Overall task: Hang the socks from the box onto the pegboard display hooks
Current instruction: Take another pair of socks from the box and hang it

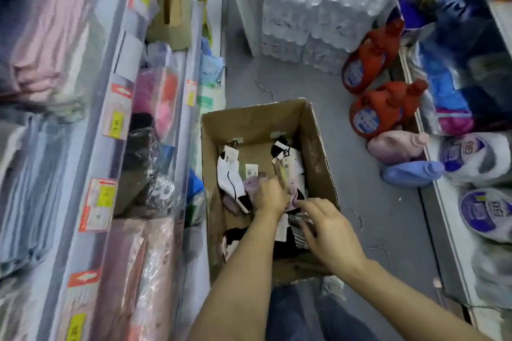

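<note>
Hands are working inside the cardboard box [318, 152] at lower centre. Left hand [270, 198] is apparently gripping a pale purple sock pair [253, 184]; blur hides the fingers. Right hand [329, 227] is reaching, fingers spread, over black socks [288, 238]. Pairs are lying tangled, so lifting one risks dragging others. Pegboard isn't showing.

box [257, 124] — matt brown cardboard, scuffed | socks [231, 177] — soft knit cloth, paper tags | floor [360, 202] — dull grey, smooth | jugs [379, 112] — glossy orange plastic
</note>
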The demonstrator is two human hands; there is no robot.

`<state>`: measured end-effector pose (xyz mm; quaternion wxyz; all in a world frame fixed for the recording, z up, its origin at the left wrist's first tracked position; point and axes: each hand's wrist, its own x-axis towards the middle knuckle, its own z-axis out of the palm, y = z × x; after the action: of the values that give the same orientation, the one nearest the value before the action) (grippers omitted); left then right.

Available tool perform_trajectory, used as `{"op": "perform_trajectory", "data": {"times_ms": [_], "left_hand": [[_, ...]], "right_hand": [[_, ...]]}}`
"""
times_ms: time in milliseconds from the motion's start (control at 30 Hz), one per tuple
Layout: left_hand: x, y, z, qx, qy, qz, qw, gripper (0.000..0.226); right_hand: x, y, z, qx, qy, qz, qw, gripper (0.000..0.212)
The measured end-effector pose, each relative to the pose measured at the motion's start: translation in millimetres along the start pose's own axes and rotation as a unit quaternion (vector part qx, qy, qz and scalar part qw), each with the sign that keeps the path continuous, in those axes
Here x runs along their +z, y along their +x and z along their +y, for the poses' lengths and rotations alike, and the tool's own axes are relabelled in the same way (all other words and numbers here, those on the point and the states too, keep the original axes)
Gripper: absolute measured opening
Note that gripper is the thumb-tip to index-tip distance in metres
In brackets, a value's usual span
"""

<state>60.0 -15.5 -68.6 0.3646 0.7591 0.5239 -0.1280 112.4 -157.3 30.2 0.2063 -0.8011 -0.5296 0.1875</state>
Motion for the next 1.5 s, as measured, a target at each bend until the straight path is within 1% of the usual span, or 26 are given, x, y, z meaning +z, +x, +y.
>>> {"op": "perform_trajectory", "data": {"times_ms": [67,100,200,267,300,400,467,500,567,633,767,833,867,933,1000,1033,1067,1133,1167,1200,1267,1300,1367,1400,1467,1500], "left_hand": [[10,16,7,-0.042,-0.019,-0.006,0.999,0.034],[15,24,8,-0.058,-0.023,-0.006,0.998,0.035],[18,36,6,-0.096,-0.056,0.015,0.994,0.025],[14,41,-1,-0.126,-0.108,0.038,0.985,0.026],[11,42,-5,-0.134,-0.136,0.051,0.98,0.027],[-5,34,-17,-0.137,-0.222,0.094,0.961,0.024],[-15,28,-26,-0.135,-0.269,0.119,0.946,0.021],[-19,25,-31,-0.136,-0.29,0.129,0.939,0.019],[-25,23,-40,-0.139,-0.324,0.142,0.925,0.012],[-27,23,-46,-0.133,-0.34,0.152,0.919,0.01],[-33,24,-49,-0.123,-0.373,0.169,0.904,0.006],[-35,24,-51,-0.122,-0.389,0.173,0.897,0.004],[-37,24,-53,-0.122,-0.394,0.174,0.894,0.005],[-40,25,-56,-0.123,-0.399,0.177,0.891,0.009],[-47,25,-56,-0.127,-0.402,0.176,0.89,0.013],[-50,24,-55,-0.127,-0.404,0.173,0.889,0.012],[-54,23,-54,-0.125,-0.407,0.171,0.888,0.011],[-63,20,-51,-0.117,-0.41,0.171,0.888,0.01],[-67,18,-50,-0.111,-0.409,0.173,0.889,0.01],[-72,17,-49,-0.104,-0.407,0.177,0.89,0.011],[-83,11,-46,-0.096,-0.393,0.189,0.895,0.011],[-87,8,-45,-0.093,-0.391,0.197,0.894,0.01],[-92,-1,-43,-0.08,-0.396,0.204,0.892,0.009],[-94,-6,-41,-0.072,-0.396,0.207,0.891,0.01],[-98,-19,-38,-0.057,-0.404,0.213,0.888,0.011],[-100,-26,-36,-0.049,-0.41,0.217,0.885,0.011]], "right_hand": [[7,10,4,0.012,-0.012,-0.023,1.0,0.036],[13,14,9,0.022,-0.017,-0.036,0.999,0.038],[23,23,14,0.049,-0.021,-0.076,0.996,0.044],[31,35,14,0.084,-0.006,-0.112,0.99,0.046],[37,43,16,0.115,0.012,-0.118,0.986,0.046],[63,75,27,0.249,0.088,-0.103,0.959,0.043],[81,99,36,0.349,0.115,-0.102,0.924,0.045],[89,109,40,0.386,0.119,-0.109,0.908,0.047],[103,125,44,0.423,0.105,-0.133,0.89,0.056],[118,136,47,0.434,0.074,-0.142,0.887,0.062],[141,145,53,0.467,0.007,-0.112,0.877,0.047],[143,142,52,0.47,-0.007,-0.098,0.877,0.037],[140,140,50,0.466,0.006,-0.094,0.88,0.031],[134,137,45,0.448,0.078,-0.076,0.887,0.032],[126,137,40,0.432,0.198,-0.039,0.879,0.03],[121,138,38,0.428,0.262,-0.022,0.865,0.028],[115,140,37,0.429,0.329,-0.013,0.841,0.028],[100,147,34,0.431,0.453,-0.023,0.78,0.027],[91,149,31,0.424,0.494,-0.025,0.759,0.024],[82,152,28,0.41,0.522,-0.026,0.747,0.019],[69,157,23,0.375,0.562,-0.034,0.736,0.006],[62,157,19,0.357,0.579,-0.046,0.732,0.009],[55,155,14,0.324,0.599,-0.072,0.729,0.026],[50,153,9,0.313,0.606,-0.083,0.726,0.03],[42,148,2,0.285,0.613,-0.088,0.732,0.029],[39,145,-2,0.268,0.602,-0.079,0.748,0.022]]}}
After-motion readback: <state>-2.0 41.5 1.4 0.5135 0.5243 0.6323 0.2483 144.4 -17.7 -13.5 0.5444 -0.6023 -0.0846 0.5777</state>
